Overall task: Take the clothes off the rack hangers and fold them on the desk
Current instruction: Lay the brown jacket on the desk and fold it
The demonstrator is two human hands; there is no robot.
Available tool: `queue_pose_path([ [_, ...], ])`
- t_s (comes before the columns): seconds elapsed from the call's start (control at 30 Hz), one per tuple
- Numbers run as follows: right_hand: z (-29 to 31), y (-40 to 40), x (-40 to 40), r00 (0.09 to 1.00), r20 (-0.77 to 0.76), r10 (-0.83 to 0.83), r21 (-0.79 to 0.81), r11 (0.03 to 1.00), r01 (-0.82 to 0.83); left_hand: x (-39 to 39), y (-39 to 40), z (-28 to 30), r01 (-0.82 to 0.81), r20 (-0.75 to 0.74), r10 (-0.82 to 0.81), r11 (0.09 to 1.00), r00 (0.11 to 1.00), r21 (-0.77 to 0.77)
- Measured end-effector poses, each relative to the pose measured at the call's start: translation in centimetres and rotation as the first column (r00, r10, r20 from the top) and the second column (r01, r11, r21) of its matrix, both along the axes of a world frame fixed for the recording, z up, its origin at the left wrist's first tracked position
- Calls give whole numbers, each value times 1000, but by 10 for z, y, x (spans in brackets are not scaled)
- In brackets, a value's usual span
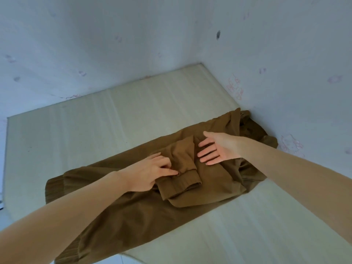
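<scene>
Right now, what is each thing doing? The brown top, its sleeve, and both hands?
brown top: lying spread on the pale desk, partly folded, rumpled at the wall end.
sleeve: folded across the top's body, cuff toward the camera.
left hand: fingers curled, pinching the sleeve near the cuff.
right hand: fingers straight, over the fabric beside the sleeve.

matt brown knit sweater, ribbed cuff

Soft, even daylight, maybe from nine o'clock; faint shadows, no glare, slightly soft focus, wide-angle bending at the edges.
</scene>
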State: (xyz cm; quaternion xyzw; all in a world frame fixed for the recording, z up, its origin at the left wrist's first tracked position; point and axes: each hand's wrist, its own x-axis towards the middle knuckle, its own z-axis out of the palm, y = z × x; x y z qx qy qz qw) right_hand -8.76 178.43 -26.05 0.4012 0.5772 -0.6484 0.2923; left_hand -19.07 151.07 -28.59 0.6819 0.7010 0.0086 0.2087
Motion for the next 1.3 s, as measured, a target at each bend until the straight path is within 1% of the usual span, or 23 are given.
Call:
queue_pose_path([
  [0.03, 1, -8, 4, 995, 0, 95, 130, 987, -94, 1, -4, -6, 20, -82, -25, 998, 996, -58],
  [0.07, 1, -19, 8, 980, 3, 199, 288, 938, -192, -1, -6, -10, 18, -123, -32, 993, 992, -114],
  [0.1, 1, -32, 13, 956, 3, 294, 431, 862, -266, -2, -9, -12, 9, -138, -32, 987, 990, -161],
  [0.13, 1, -45, 17, 925, 5, 379, 532, 782, -324, -4, -11, -16, 0, -146, -29, 980, 989, -201],
  [0.17, 0, -59, 23, 889, 36, 456, 608, 696, -382, -5, -13, -18, -13, -152, -23, 972, 988, -233],
  [0.2, -2, -71, 30, 851, 103, 515, 667, 599, -443, -5, -14, -20, -33, -163, -8, 967, 987, -252],
  [0.23, -3, -82, 36, 821, 195, 537, 693, 517, -503, -5, -15, -23, -62, -176, 14, 961, 984, -271],
  [0.27, -6, -93, 40, 803, 279, 527, 688, 473, -550, -6, -14, -25, -97, -185, 43, 952, 982, -291],
  [0.3, -10, -103, 44, 790, 338, 512, 665, 464, -585, -6, -13, -27, -133, -185, 77, 940, 980, -313],
  [0.4, -28, -124, 41, 770, 409, 489, 575, 517, -634, -3, -10, -35, -218, -157, 171, 904, 973, -367],
  [0.47, -36, -127, 34, 788, 406, 462, 553, 562, -615, -1, -9, -39, -250, -151, 207, 892, 967, -377],
  [0.53, -40, -124, 30, 812, 364, 456, 567, 583, -582, 0, -9, -39, -287, -150, 248, 878, 957, -382],
  [0.67, -46, -100, 22, 797, 246, 552, 641, 524, -561, 12, -8, -42, -421, -130, 402, 830, 906, -367],
  [0.73, -48, -84, 10, 757, 215, 617, 673, 468, -573, 19, -4, -43, -501, -115, 495, 789, 861, -355],
  [0.8, -46, -69, -5, 703, 215, 678, 707, 389, -591, 24, 5, -41, -553, -113, 552, 758, 827, -345],
  [0.9, -46, -44, -24, 604, 256, 755, 751, 238, -616, 30, 21, -38, -555, -158, 532, 785, 832, -276],
  [1.03, -45, -15, -43, 464, 368, 806, 771, 14, -636, 35, 37, -36, -520, -148, 499, 829, 854, -207],
  [1.1, -43, -7, -50, 433, 437, 788, 799, -119, -589, 33, 44, -29, -508, -172, 486, 853, 857, -120],
  [1.13, -41, -4, -52, 439, 452, 777, 816, -160, -556, 32, 47, -25, -514, -181, 500, 856, 847, -44],
  [1.17, -39, -2, -53, 462, 449, 765, 834, -173, -524, 28, 52, -24, -523, -184, 523, 851, 832, 52],
  [1.2, -38, -2, -53, 501, 422, 755, 859, -158, -486, 23, 57, -25, -520, -189, 545, 838, 817, 165],
  [1.27, -37, -5, -49, 596, 323, 735, 916, -84, -392, 8, 67, -32, -470, -205, 559, 807, 804, 359],
  [1.3, -38, -8, -46, 629, 272, 728, 938, -53, -343, 0, 71, -36, -441, -213, 545, 808, 811, 391],
])
